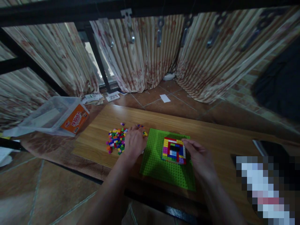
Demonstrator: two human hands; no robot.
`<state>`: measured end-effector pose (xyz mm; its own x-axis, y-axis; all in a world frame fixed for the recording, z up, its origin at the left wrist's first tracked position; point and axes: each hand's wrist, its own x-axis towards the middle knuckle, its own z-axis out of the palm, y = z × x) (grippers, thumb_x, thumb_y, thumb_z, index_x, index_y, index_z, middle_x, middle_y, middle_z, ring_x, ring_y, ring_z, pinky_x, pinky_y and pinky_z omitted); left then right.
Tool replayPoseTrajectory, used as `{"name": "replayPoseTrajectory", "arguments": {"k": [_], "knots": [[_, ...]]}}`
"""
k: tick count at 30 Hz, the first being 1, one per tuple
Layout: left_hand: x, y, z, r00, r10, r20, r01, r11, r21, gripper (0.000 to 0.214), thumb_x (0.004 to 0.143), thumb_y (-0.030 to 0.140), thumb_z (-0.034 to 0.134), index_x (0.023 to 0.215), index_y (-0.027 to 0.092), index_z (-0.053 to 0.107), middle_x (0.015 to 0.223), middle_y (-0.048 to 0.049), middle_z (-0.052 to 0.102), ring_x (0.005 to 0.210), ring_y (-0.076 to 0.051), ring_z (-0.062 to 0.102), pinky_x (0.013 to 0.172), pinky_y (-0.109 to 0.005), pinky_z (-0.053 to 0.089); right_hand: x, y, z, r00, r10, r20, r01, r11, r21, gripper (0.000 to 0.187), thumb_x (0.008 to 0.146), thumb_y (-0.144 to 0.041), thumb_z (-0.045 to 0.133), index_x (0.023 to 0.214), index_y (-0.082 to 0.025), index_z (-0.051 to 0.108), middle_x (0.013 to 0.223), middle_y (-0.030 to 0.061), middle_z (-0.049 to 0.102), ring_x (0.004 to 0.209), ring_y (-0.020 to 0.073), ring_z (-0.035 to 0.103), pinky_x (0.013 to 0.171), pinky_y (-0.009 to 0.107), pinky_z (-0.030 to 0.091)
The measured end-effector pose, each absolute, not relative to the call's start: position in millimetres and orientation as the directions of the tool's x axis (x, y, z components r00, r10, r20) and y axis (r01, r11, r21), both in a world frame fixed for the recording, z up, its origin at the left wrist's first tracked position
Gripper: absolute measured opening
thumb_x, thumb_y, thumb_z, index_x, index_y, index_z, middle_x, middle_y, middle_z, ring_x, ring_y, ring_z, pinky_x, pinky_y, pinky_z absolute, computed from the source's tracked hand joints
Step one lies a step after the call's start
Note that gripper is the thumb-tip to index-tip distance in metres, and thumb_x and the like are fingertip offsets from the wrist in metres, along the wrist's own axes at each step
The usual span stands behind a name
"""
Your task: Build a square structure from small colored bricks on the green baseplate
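Note:
A green baseplate [164,168] lies on a low wooden table [211,137]. On it sits a square build of coloured bricks [174,150] in red, yellow, white, blue and purple rings. My right hand [199,156] rests at the build's right edge, fingers curled with fingertips touching the upper right corner. A heap of small loose coloured bricks [116,140] lies left of the plate. My left hand [134,141] is palm down over the right side of that heap, fingers bent onto the bricks; whether it grips one is hidden.
A clear plastic box with an orange label [58,117] stands off the table's left end. Striped curtains [145,56] hang behind. Papers lie on the tiled floor [165,98]. A dark flat device [269,148] lies at the table's right, beside a blurred patch.

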<state>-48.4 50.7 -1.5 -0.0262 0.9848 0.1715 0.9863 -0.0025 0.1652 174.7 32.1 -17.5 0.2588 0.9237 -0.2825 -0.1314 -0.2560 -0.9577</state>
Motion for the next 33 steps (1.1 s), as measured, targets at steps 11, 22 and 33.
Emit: {"name": "replayPoseTrajectory", "arguments": {"k": [11, 22, 33], "knots": [[-44, 53, -8, -0.023, 0.988, 0.155, 0.994, 0.006, 0.107, 0.025, 0.083, 0.015, 0.048, 0.097, 0.01, 0.069, 0.103, -0.0152, 0.065, 0.099, -0.027, 0.058, 0.092, -0.038, 0.046, 178, 34, -21, 0.272, 0.929, -0.25, -0.121, -0.225, -0.967, 0.033, 0.064, -0.044, 0.079, 0.087, -0.02, 0.076, 0.075, 0.0027, 0.075, 0.066, 0.0183, 0.068, 0.063, 0.03, 0.053], [-48, 55, -10, -0.009, 0.982, 0.19, 0.979, -0.03, 0.202, 0.016, 0.081, 0.014, 0.052, 0.086, 0.013, 0.067, 0.104, -0.0147, 0.066, 0.102, -0.028, 0.059, 0.095, -0.041, 0.046, 180, 37, -23, 0.305, 0.932, -0.194, -0.062, -0.184, -0.981, 0.03, 0.066, -0.045, 0.077, 0.083, -0.02, 0.076, 0.082, 0.0048, 0.076, 0.075, 0.0204, 0.068, 0.072, 0.034, 0.052], [-18, 40, 10, 0.223, 0.937, 0.268, 0.487, -0.345, 0.802, 0.012, 0.087, 0.016, 0.054, 0.093, 0.019, 0.063, 0.088, -0.0026, 0.067, 0.082, -0.015, 0.064, 0.076, -0.026, 0.05, 167, 30, 0, 0.101, 0.991, 0.084, 0.017, 0.083, -0.996, 0.021, 0.079, -0.039, 0.07, 0.093, -0.024, 0.074, 0.083, 0.0008, 0.072, 0.075, 0.0153, 0.063, 0.07, 0.029, 0.05]]}}
